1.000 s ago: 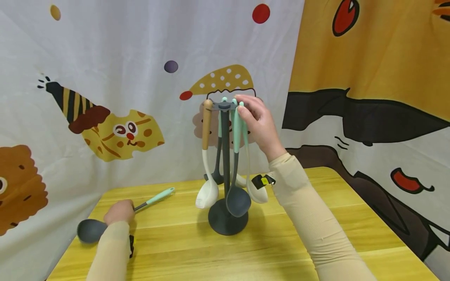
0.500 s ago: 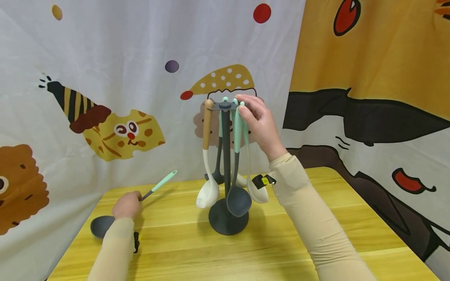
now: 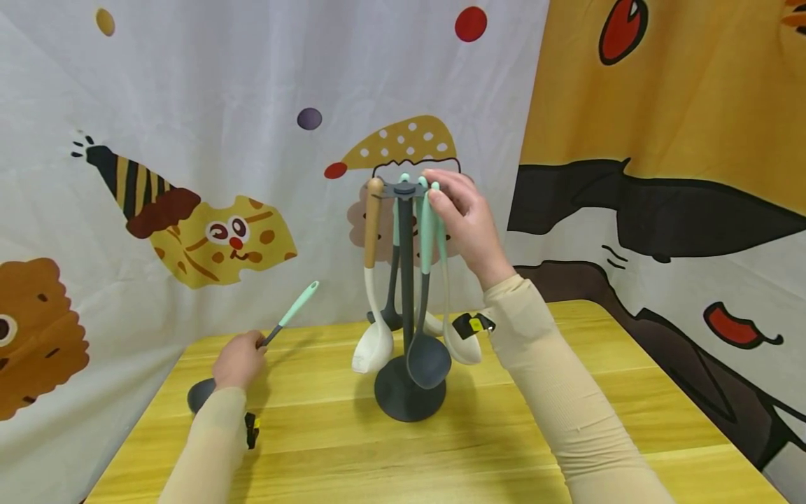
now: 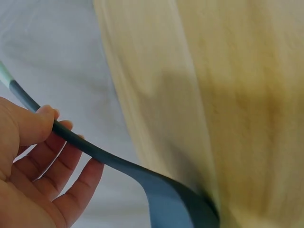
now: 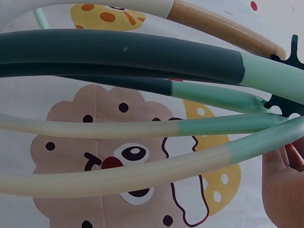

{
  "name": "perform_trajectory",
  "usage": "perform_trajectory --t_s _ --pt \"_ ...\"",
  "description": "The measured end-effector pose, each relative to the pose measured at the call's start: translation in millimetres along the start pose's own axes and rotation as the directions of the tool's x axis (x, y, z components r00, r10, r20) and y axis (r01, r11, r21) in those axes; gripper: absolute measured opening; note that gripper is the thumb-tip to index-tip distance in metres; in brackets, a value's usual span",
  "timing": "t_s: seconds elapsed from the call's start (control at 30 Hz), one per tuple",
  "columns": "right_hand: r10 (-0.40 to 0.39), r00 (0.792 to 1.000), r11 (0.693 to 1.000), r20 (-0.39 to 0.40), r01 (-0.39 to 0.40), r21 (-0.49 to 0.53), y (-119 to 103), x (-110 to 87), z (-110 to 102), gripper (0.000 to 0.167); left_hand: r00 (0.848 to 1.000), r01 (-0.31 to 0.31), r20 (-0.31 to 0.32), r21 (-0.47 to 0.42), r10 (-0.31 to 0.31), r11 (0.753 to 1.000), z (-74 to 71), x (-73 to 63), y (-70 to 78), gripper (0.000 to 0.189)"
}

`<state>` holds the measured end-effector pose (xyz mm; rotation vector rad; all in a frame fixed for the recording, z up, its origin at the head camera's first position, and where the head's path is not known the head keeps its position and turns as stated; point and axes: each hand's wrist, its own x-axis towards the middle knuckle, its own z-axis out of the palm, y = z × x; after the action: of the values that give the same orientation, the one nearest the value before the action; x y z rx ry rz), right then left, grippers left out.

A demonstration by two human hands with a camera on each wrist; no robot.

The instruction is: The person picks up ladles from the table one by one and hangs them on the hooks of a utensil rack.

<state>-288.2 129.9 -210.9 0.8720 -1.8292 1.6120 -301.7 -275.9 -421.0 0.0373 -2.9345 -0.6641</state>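
Observation:
In the head view, my left hand (image 3: 239,360) holds a dark grey ladle (image 3: 200,394) by its shaft, at the table's left side. Its mint handle (image 3: 299,302) points up and right. The left wrist view shows thumb and fingers pinching the dark shaft (image 4: 78,141). My right hand (image 3: 467,224) grips the top of the black utensil rack (image 3: 406,294), thumb against the mint handle tops there; its fingers are partly hidden. Hanging from the rack are a white ladle (image 3: 373,348) with a wooden handle, a dark ladle (image 3: 429,362) and a white one (image 3: 462,346).
A dark utensil (image 3: 392,319) hangs at the rack's back. The rack's round base (image 3: 409,402) stands on the wooden table (image 3: 315,434). A printed curtain (image 3: 252,70) hangs behind the table's back edge.
My left hand has moved right and away from me with the ladle, whose handle end has risen off the table. The right hand and the rack have stayed put.

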Motion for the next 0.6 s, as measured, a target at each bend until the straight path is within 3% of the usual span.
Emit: perform_trajectory --t_s 0.23,0.6 --pt "-0.001 1.0 1.0 -0.002 0.001 0.0 0 -0.3 0 0.046 0.997 -0.026 -0.076 -0.016 0.025 1.0 2.8 0.5 17.8 0.011" --pt "0.001 1.0 1.0 -0.005 -0.001 -0.008 -1 -0.1 0 0.043 0.988 -0.07 -0.143 -0.078 0.058 0.994 1.8 -1.8 41.9 0.006"
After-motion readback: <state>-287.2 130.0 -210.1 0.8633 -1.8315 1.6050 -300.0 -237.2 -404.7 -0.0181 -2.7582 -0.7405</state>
